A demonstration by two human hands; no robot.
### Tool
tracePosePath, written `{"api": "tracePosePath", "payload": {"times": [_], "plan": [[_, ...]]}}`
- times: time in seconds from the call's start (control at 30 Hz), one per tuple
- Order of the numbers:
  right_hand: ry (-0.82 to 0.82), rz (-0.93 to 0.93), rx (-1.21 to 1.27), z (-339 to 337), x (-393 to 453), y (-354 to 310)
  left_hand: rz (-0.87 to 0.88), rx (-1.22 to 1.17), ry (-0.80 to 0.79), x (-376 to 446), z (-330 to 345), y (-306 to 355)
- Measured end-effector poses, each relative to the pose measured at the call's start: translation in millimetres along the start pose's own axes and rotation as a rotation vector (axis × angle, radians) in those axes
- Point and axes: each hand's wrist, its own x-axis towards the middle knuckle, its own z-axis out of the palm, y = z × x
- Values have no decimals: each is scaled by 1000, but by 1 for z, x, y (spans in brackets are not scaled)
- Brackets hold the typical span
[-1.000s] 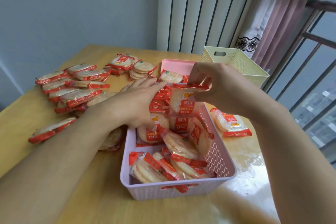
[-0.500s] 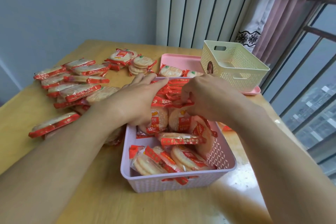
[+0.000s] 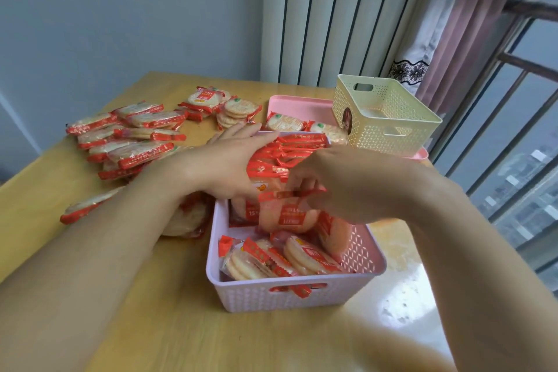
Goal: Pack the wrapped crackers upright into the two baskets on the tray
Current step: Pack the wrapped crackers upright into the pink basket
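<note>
Right hand has lowered its pinched cracker pack from above into the pink basket, while flat-open left hand braces the upright row; row grows.

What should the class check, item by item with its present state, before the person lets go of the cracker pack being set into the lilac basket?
1. Right hand pinches the cracker pack: ok.
2. Pack stands upright: ok.
3. Left hand braces the upright row: ok.
4. Packs at the near end of the lilac basket upright: not ok, lying flat.
5. Cream basket on the pink tray: ok.
6. Lilac basket on tray: cannot tell.
</note>
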Motion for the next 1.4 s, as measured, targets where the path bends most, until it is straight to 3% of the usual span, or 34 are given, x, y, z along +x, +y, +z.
{"api": "tracePosePath", "payload": {"times": [0.07,0.23,0.37,0.47,0.57,0.63,0.7,0.77,0.83,0.9,0.97,1.13,1.4], "plan": [[81,21,92,-3,4,10,38,-196,66,-4,-11,-7],[189,15,387,-3,7,25,138,-727,550,-19,-4,-4],[205,-40,420,2,14,20,262,-724,463,-34,17,-6],[228,-65,457,6,18,17,245,-664,430,-33,21,-9],[353,-87,854,0,15,19,253,-856,427,-36,18,-7],[400,-86,1099,-7,10,18,282,-980,528,-34,19,-4],[407,-33,952,-12,4,20,291,-1114,667,-33,18,-2],[271,104,465,-18,-7,22,258,-1150,774,-32,16,-2],[95,253,54,-19,-18,17,251,-1105,822,-34,15,-2],[-14,341,-111,-15,-21,7,255,-951,837,-36,16,-2],[-46,371,-162,-9,-18,0,250,-807,783,-38,18,0],[-30,349,-241,-5,-13,-7,156,-536,458,-39,22,0],[113,229,-167,-18,-26,-13,26,-397,349,-37,15,3]]}}
